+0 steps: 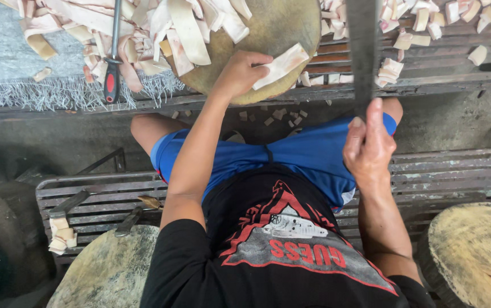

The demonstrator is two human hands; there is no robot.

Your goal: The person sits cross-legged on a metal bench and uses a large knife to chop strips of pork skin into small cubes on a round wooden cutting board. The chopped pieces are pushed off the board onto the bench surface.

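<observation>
Hands [240, 74] – two; strip [282, 65] one; cleaver [362, 45] one.

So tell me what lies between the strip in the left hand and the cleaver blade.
In the head view, between the pale strip held by the left hand and the cleaver blade: small cut pieces on slatted bench.

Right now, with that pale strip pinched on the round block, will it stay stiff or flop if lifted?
The strip in the left hand lies straight and flat past the block, so probably fairly firm. The longer strips nearby curl, so it may bend. It looks moist, maybe slippery.
</observation>
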